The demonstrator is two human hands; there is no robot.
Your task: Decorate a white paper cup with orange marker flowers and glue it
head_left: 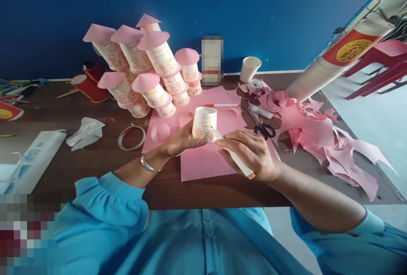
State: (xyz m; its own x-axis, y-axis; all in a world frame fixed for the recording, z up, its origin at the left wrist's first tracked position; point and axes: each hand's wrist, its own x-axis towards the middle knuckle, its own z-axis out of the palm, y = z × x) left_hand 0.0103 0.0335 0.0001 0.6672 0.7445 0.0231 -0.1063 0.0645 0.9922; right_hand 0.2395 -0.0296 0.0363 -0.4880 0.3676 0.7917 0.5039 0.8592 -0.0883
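My left hand is wrapped round a white paper cup with a yellow window and orange flowers drawn on it. A white marker pen with an orange end is gripped in my right hand, its tip touching or very near the cup's side. Beneath both hands lie pink paper sheets. A small pink paper cone rests left of the cup. Behind it, another marker lies flat on the pink paper. Black scissors lie just beyond my right hand.
Decorated cup towers with pink cone roofs stand at the back left. Pink paper scraps and a long stack of cups occupy the right. A tape roll and crumpled tissue lie left; a plain cup stands by the wall.
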